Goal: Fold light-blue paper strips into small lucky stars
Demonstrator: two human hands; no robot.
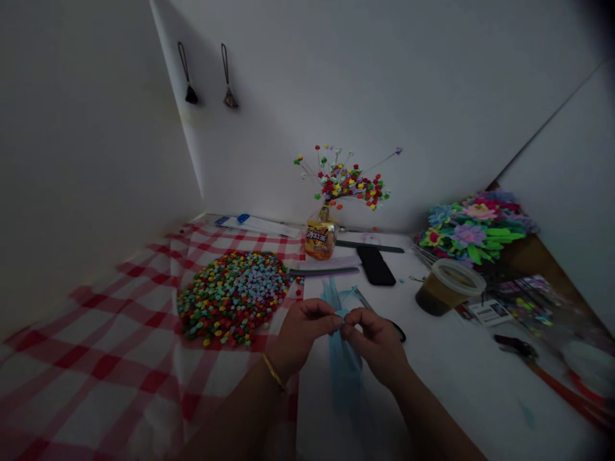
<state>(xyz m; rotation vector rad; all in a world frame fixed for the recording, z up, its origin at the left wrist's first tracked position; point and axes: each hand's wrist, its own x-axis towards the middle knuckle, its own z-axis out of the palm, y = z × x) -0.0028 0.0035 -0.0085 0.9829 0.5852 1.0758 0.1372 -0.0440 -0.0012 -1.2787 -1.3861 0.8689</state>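
My left hand [310,330] and my right hand [377,339] meet over the white table. Both are closed, pinching a small folded light blue paper strip [342,314] between thumbs and fingertips. Beneath them lies a bundle of long light blue paper strips [343,378], partly covered by my fingers. Scissors [366,301] lie just behind my right hand, which hides their middle; part of a black handle shows past it. To the left is a large heap of small colourful folded paper stars [235,294].
A bottle [321,238] holding wire-stemmed stars stands at the back. A black phone [376,266] lies in front of it. To the right are a lidded plastic tub [446,288], fuzzy craft flowers [471,227] and pliers [516,346]. A red checked cloth [120,333] spreads leftward.
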